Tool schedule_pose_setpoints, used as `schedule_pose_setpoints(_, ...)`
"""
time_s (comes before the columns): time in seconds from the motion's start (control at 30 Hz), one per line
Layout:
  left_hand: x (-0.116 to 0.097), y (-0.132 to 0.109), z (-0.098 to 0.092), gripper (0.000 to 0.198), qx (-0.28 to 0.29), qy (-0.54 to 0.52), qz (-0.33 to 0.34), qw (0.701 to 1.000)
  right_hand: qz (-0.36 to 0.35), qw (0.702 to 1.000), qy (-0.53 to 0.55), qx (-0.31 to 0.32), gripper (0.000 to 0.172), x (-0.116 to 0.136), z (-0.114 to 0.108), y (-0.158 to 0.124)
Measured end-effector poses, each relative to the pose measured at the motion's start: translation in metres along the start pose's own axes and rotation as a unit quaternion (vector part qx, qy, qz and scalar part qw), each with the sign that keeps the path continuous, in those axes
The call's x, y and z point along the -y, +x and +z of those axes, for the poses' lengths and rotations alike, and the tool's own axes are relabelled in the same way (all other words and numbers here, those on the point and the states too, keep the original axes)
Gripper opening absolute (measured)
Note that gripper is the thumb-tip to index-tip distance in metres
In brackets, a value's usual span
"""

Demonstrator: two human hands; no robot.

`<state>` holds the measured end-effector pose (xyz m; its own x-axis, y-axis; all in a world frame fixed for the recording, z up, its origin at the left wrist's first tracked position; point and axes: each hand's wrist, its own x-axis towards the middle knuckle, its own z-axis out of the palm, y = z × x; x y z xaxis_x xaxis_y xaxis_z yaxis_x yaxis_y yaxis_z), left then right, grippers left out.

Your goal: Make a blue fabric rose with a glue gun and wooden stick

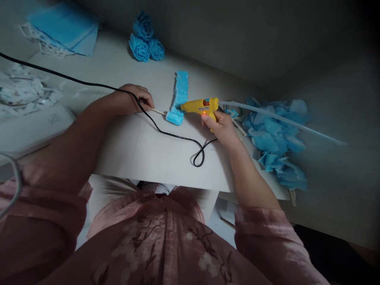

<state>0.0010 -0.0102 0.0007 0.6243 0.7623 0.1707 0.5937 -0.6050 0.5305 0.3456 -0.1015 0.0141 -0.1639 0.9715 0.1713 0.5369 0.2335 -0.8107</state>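
With the left fingers (146,95) grasping a stick (158,112) and the right fingers (211,122) a glue gun (197,106), the cord (89,84) crossing the left wrist (120,103) could snag, jerking the nozzle (184,107) from the blue strip (181,89) at the gun's nine o'clock.

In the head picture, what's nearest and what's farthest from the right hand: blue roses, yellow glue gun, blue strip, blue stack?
From the right hand:
1. Yellow glue gun: held in it.
2. Blue strip: left of the hand.
3. Blue roses: farther left, higher in the picture.
4. Blue stack: farthest left, near the top.
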Motion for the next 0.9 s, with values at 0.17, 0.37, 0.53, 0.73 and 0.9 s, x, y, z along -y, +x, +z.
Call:
schedule_pose_setpoints(0.17, 0.005, 0.000, 0.003, 0.021, -0.001, 0.010, -0.007, 1.000, 0.003, 1.000, -0.012, 0.008, 0.050, 0.004, -0.005, -0.001)
schedule_pose_setpoints(0.37, 0.005, 0.001, 0.002, 0.023, 0.008, 0.012, -0.015, 1.000, 0.000, 1.000, -0.026, 0.009, 0.049, 0.007, -0.011, -0.001)
schedule_pose_setpoints(0.53, -0.003, 0.000, -0.002, 0.025, 0.021, 0.008, -0.026, 0.999, 0.000, 1.000, -0.027, 0.010, 0.052, 0.006, -0.014, -0.001)
schedule_pose_setpoints(0.73, -0.004, 0.000, -0.004, 0.027, 0.018, 0.004, -0.020, 1.000, 0.001, 0.999, -0.036, 0.025, 0.051, 0.008, -0.016, -0.001)
schedule_pose_setpoints(0.9, -0.006, 0.000, -0.006, 0.031, 0.022, -0.010, -0.016, 1.000, 0.016, 0.999, -0.035, 0.036, 0.049, 0.006, -0.021, -0.001)
